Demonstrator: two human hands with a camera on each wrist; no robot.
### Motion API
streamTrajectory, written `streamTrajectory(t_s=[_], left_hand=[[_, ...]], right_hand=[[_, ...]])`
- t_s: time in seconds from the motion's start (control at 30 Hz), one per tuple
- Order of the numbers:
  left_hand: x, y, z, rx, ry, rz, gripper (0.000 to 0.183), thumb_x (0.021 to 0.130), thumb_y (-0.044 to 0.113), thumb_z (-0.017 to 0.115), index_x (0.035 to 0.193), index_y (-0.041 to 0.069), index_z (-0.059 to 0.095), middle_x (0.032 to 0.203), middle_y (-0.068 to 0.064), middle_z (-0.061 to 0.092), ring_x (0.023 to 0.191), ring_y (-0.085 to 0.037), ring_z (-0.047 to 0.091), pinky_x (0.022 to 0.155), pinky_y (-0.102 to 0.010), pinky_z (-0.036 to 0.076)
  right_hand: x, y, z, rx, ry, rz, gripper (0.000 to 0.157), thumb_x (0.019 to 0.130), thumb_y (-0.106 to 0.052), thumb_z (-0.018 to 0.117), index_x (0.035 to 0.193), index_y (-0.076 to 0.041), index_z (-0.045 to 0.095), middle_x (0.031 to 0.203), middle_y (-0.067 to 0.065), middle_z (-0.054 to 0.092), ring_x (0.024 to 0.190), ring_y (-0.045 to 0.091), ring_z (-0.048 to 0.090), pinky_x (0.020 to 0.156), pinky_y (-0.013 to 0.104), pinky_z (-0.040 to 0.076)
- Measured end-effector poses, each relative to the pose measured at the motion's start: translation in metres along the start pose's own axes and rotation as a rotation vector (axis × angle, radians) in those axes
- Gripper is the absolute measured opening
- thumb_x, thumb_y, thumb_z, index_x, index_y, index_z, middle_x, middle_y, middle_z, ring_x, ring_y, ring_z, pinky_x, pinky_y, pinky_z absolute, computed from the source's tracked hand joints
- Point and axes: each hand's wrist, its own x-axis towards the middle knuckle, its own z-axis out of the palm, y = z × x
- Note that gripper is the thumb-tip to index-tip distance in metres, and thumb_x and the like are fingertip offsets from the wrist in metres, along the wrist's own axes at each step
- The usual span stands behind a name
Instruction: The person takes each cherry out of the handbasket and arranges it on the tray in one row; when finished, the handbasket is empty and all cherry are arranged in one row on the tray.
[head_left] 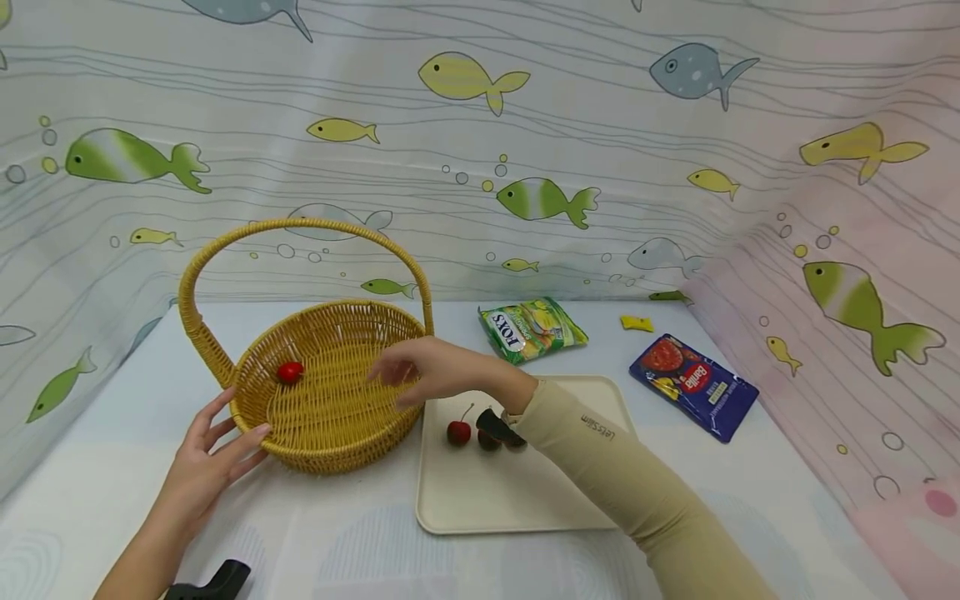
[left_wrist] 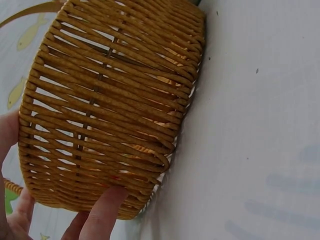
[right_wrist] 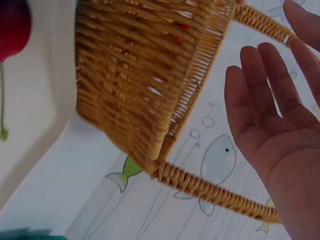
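Note:
A yellow wicker basket [head_left: 330, 458] with a tall hoop handle stands at the left, and one red cherry [head_left: 290, 372] lies inside it. My left hand [head_left: 206, 462] holds the basket at its left front rim; in the left wrist view a fingertip [left_wrist: 107, 207] presses on the woven outer wall. Over the basket's right side hovers my right hand [head_left: 420, 367], fingers loosely bent; its palm [right_wrist: 295, 160] shows nothing held. On the cream tray [head_left: 517, 508] lies a stemmed dark red cherry [head_left: 459, 432], with darker cherries [head_left: 489, 440] beside it, partly hidden by the black wrist device.
Behind the tray lies a green Fox's candy bag [head_left: 532, 329]. A small yellow packet [head_left: 636, 322] and a blue Barilla pouch [head_left: 693, 386] lie to the right. A fish-patterned curtain [head_left: 450, 150] stands behind the white table [head_left: 337, 533].

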Motion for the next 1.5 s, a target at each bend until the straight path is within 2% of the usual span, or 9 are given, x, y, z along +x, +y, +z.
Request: streamTrajectory(t_s=[0.13,0.27,0.6,0.8,1.0,1.23,1.3,1.5], left_hand=[[-0.001,0.003,0.001,-0.014,-0.005,0.015,0.085,0.089,0.019,0.064,0.15,0.032,0.006,0.143,-0.035,-0.003,0.083,0.01,0.052,0.07,-0.021,0.054],[-0.001,0.004,0.0,-0.026,-0.018,0.019,0.085,0.09,0.018,0.064,0.15,0.031,0.005,0.143,-0.035,-0.004,0.084,0.009,0.052,0.071,-0.021,0.054],[-0.002,0.004,-0.001,-0.016,-0.013,-0.004,0.085,0.09,0.02,0.064,0.15,0.032,0.005,0.144,-0.035,-0.004,0.083,0.01,0.052,0.071,-0.022,0.054],[-0.002,0.001,-0.003,-0.026,-0.016,-0.009,0.085,0.09,0.019,0.064,0.15,0.032,0.005,0.144,-0.034,-0.004,0.084,0.009,0.053,0.072,-0.023,0.054],[-0.001,0.001,-0.005,-0.036,-0.005,-0.006,0.084,0.089,0.019,0.065,0.149,0.033,0.007,0.145,-0.033,-0.003,0.084,0.008,0.053,0.071,-0.023,0.055],[-0.001,0.003,-0.001,-0.022,-0.023,-0.007,0.085,0.09,0.019,0.063,0.15,0.031,0.004,0.145,-0.034,-0.004,0.084,0.009,0.053,0.072,-0.023,0.054],[-0.002,0.004,0.0,-0.025,-0.015,-0.014,0.085,0.09,0.018,0.063,0.15,0.032,0.004,0.145,-0.034,-0.004,0.083,0.009,0.053,0.072,-0.023,0.054],[-0.001,0.002,0.0,-0.031,-0.006,-0.026,0.084,0.089,0.019,0.064,0.149,0.034,0.007,0.146,-0.032,-0.003,0.084,0.008,0.052,0.073,-0.023,0.054]], right_hand=[[0.017,-0.001,0.003,0.0,-0.019,-0.017,0.037,0.082,-0.002,0.07,0.118,-0.004,0.059,0.103,0.003,0.059,0.096,0.013,0.055,0.086,0.026,0.049],[0.033,-0.004,0.003,0.0,-0.035,0.003,0.039,0.082,-0.003,0.07,0.119,-0.004,0.059,0.1,0.003,0.059,0.097,0.018,0.057,0.083,0.019,0.048],[0.071,-0.012,0.007,0.007,-0.07,0.093,0.038,0.083,-0.008,0.07,0.119,-0.011,0.06,0.101,-0.002,0.057,0.095,0.01,0.057,0.079,0.011,0.045],[0.098,-0.009,0.015,0.067,-0.085,0.116,0.036,0.083,-0.006,0.07,0.117,-0.01,0.06,0.1,-0.001,0.058,0.088,0.006,0.058,0.075,0.012,0.048],[0.124,-0.004,0.014,0.079,-0.089,0.146,0.039,0.082,-0.008,0.071,0.12,-0.009,0.059,0.106,0.005,0.06,0.092,0.007,0.056,0.074,0.013,0.047],[0.139,0.013,0.015,0.104,-0.03,0.222,0.043,0.082,-0.005,0.071,0.123,-0.009,0.059,0.12,0.005,0.055,0.103,0.008,0.051,0.074,0.013,0.046],[0.142,0.019,0.02,0.115,-0.04,0.216,0.043,0.082,-0.003,0.071,0.123,-0.007,0.058,0.122,0.007,0.055,0.106,0.011,0.052,0.075,0.013,0.046],[0.146,0.035,0.032,0.015,-0.102,0.232,0.047,0.083,-0.005,0.07,0.128,-0.009,0.055,0.128,0.004,0.052,0.113,0.015,0.049,0.082,0.012,0.042]])
